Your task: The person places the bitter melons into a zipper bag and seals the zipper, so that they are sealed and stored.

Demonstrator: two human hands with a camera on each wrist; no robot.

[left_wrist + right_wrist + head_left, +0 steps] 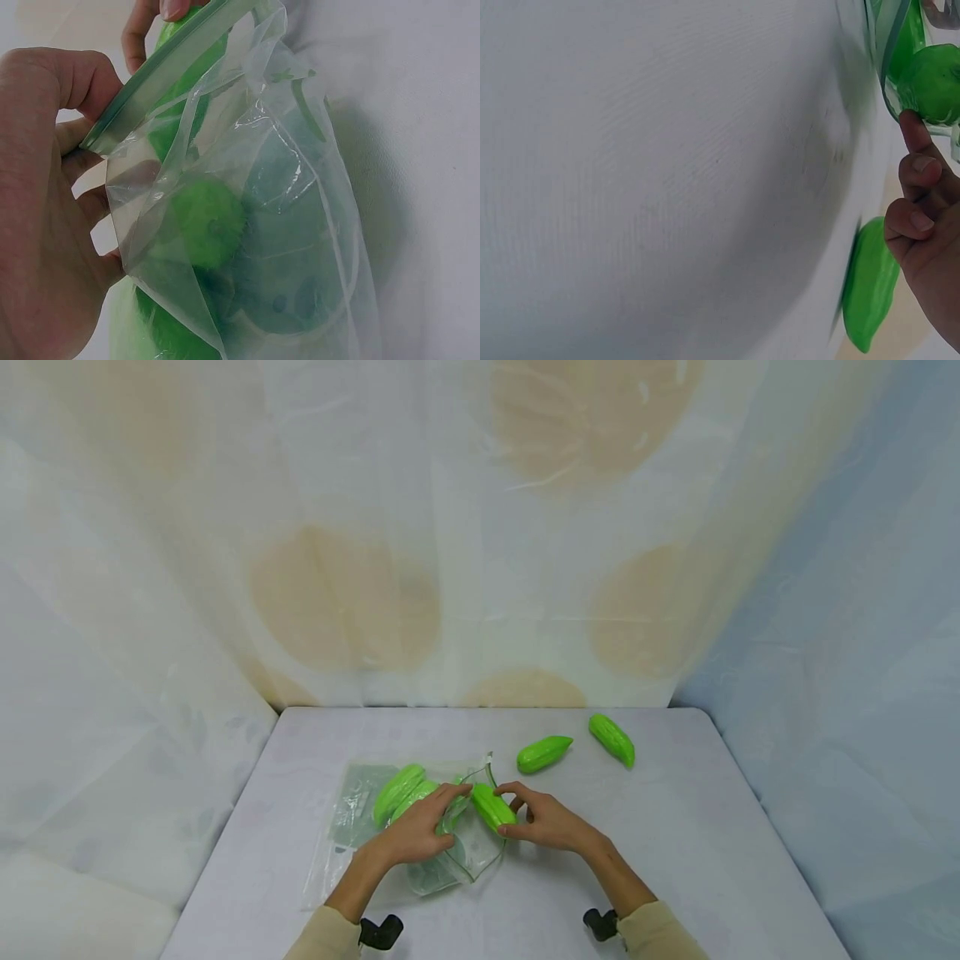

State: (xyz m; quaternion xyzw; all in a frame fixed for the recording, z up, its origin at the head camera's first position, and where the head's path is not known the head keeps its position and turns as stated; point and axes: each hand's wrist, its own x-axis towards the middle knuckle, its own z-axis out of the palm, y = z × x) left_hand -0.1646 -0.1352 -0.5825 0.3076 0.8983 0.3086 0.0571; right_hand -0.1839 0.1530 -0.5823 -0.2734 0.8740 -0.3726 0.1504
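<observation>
My left hand (422,831) grips the rim of a clear zip bag (300,187) with a green zip strip, thumb and fingers on either side of its mouth. Several ridged green bitter melons (397,792) lie inside the bag at the left. At the open mouth, my right hand (551,821) holds another bitter melon (492,807) by its outer end, thumb and index finger on it. In the right wrist view that bitter melon (934,82) shows its blunt end inside the rim, a fingertip beside it. Its far end points into the bag.
Two loose bitter melons lie on the white table (675,827) behind the right hand: one (543,754) nearer the bag, one (612,741) farther right. Patterned sheeting (465,568) stands behind the table and along both sides.
</observation>
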